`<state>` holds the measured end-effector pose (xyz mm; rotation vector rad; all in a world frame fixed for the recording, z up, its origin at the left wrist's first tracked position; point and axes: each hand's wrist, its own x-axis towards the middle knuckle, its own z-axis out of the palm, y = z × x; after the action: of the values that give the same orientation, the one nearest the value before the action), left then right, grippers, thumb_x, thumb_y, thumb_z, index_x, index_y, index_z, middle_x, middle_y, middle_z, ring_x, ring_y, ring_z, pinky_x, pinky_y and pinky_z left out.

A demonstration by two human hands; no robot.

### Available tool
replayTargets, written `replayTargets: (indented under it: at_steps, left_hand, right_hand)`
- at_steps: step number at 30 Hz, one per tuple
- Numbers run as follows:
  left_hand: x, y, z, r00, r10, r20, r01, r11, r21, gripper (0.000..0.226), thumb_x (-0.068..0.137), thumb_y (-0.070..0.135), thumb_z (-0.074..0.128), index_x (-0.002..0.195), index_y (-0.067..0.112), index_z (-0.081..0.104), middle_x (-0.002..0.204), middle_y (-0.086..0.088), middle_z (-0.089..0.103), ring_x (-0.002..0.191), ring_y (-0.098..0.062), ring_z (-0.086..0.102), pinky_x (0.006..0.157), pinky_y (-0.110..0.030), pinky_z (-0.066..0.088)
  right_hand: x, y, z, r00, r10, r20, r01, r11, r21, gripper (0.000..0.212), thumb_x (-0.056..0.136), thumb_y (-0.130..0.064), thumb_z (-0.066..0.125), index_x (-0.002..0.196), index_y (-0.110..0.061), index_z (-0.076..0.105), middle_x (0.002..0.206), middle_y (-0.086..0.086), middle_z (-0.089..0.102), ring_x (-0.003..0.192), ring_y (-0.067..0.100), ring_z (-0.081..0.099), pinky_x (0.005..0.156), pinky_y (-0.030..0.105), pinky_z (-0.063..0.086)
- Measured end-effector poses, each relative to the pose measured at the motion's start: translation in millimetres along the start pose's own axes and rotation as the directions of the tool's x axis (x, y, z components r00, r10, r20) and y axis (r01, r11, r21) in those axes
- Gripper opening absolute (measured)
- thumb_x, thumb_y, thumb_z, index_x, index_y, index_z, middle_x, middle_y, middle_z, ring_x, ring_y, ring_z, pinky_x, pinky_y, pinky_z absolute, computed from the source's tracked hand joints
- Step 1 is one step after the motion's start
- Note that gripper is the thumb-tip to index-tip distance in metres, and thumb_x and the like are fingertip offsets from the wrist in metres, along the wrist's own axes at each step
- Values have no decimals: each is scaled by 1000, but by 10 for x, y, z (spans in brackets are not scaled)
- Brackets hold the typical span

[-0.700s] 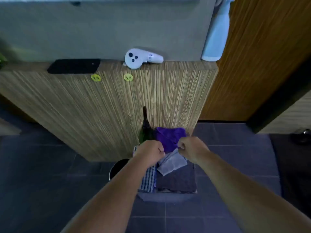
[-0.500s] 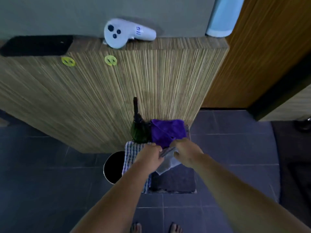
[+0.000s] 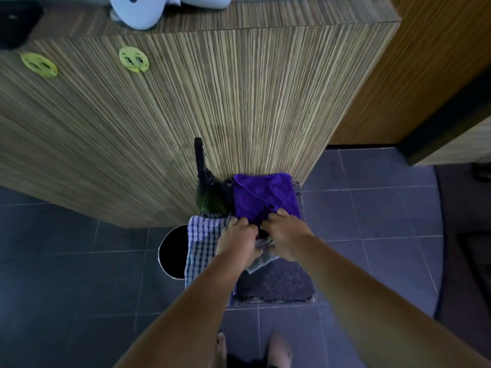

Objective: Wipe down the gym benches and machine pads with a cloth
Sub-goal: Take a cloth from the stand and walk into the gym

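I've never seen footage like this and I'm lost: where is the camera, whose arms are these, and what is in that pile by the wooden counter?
No machine here: a person wears one wide-angle camera on the head, looking down, so this single view shows their own bare arms. The left hand and right hand both pinch a small grey cloth, which pokes out beneath them. Under the hands is a low pile: a purple cloth, a blue-and-white checked cloth and a dark grey mat. A dark green bottle stands behind it, against the striped wooden counter; a round dark bucket shows at the pile's left. A white plastic handheld controller lies on the counter top. The bare feet are at the bottom edge.
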<state>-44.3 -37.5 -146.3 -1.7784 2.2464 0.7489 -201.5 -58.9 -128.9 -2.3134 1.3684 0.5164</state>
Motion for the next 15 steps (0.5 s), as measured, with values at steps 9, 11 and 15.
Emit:
replayTargets:
  at_steps: [9, 11, 15]
  left_hand:
    - [-325, 109, -168, 989, -49, -137, -1, 939, -345, 25, 87, 26, 78, 101, 23, 57, 93, 7, 60, 87, -19, 62, 67, -31, 42]
    - [-446, 143, -210, 965, -106, -239, -4, 907, -421, 22, 89, 25, 78, 103, 18, 63, 96, 8, 66, 86, -13, 63, 66, -25, 43]
    - [-723, 314, -334, 921, -232, -314, 39, 855, -518, 12, 90, 20, 77, 97, 17, 68, 90, 8, 66, 84, -15, 65, 64, -23, 48]
  right_hand:
    - [-287, -59, -110, 992, 117, 35, -122, 968, 220, 26, 91, -39, 65, 107, -19, 59, 101, 5, 57, 98, 30, 57, 81, 38, 52]
    - [-385, -88, -112, 975, 222, 34, -218, 901, 375, 23, 95, -38, 62, 104, -18, 53, 93, 7, 60, 86, 29, 59, 74, 37, 51]
    - [-579, -293, -209, 926, 357, 125, -323, 575, 751, 17, 95, -25, 54, 81, -16, 58, 76, 15, 61, 67, 23, 55, 61, 36, 46]
